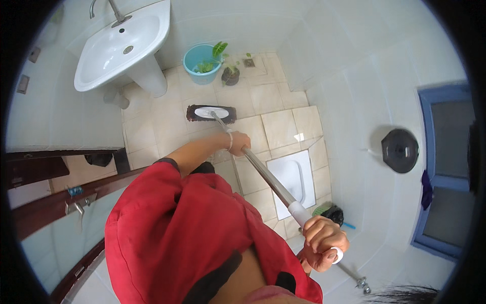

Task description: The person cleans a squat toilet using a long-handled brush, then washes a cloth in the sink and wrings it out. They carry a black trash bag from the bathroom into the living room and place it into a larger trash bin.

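A flat mop with a dark fringed pad and a white plate (pixel 211 113) lies on the beige tiled floor (pixel 171 121). Its metal pole (pixel 269 174) runs down to the right, across the front of the red garment. My left hand (pixel 239 143), with a bracelet at the wrist, is closed round the lower part of the pole. Near the pole's upper end, my right hand (pixel 322 243) grips the white handle, whose tip shows beyond the fingers. Above the mop head stand a light blue bucket (pixel 203 78) with green leaves inside and a plant with a dark root ball (pixel 230 76).
A white pedestal washbasin (pixel 102 57) stands at upper left. A squat toilet (pixel 283 174) is set in a raised tiled step. A floor drain (pixel 249 62) lies near the far wall. A door with a metal handle (pixel 79 212) is at lower left; a dark round dispenser (pixel 400 151) hangs at right.
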`<act>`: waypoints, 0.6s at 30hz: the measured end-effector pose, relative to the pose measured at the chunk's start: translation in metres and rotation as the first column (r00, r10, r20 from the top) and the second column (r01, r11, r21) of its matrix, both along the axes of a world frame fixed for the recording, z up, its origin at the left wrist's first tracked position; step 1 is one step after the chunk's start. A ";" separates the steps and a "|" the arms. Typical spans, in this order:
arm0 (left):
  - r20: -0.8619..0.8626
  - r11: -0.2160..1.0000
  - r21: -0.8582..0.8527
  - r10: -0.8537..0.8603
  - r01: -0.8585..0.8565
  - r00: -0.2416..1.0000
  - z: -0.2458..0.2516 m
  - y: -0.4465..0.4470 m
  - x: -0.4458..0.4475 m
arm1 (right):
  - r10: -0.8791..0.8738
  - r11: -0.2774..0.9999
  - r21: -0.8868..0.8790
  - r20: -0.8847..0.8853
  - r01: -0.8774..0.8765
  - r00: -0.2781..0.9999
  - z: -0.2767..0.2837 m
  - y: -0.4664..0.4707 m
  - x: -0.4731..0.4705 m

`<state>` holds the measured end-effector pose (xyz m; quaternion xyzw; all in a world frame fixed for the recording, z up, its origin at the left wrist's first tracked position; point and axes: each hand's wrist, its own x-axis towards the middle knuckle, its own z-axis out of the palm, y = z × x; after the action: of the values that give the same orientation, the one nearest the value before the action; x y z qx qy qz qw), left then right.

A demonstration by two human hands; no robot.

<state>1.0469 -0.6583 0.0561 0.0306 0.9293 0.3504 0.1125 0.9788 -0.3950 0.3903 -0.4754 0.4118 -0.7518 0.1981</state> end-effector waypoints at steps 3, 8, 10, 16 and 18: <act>-0.070 0.996 0.053 0.080 -0.077 0.994 0.001 -0.037 -0.018 | -0.016 0.999 0.027 -0.038 0.017 0.999 0.005 -0.053 -0.005; -0.208 0.935 0.262 0.299 -0.241 0.931 0.006 -0.081 -0.046 | -0.032 0.997 0.071 -0.071 0.037 0.997 0.017 -0.133 -0.031; -0.371 0.876 0.409 0.416 -0.256 0.830 0.006 -0.097 -0.045 | -0.008 0.998 0.067 -0.095 0.014 0.995 0.016 -0.164 -0.046; -0.253 0.655 0.384 0.752 -0.650 0.608 -0.043 -0.166 0.074 | -0.040 0.971 0.234 -0.008 0.041 0.999 -0.002 -0.317 -0.113; -0.046 0.509 0.159 0.860 -0.846 0.508 -0.080 -0.176 0.153 | -0.132 0.957 0.258 -0.011 0.130 0.991 -0.006 -0.374 -0.132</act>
<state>1.1999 -0.8345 -0.0236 -0.4037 0.8067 0.4110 -0.1318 0.8465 -0.7694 0.3843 -0.4147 0.5361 -0.7048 0.2094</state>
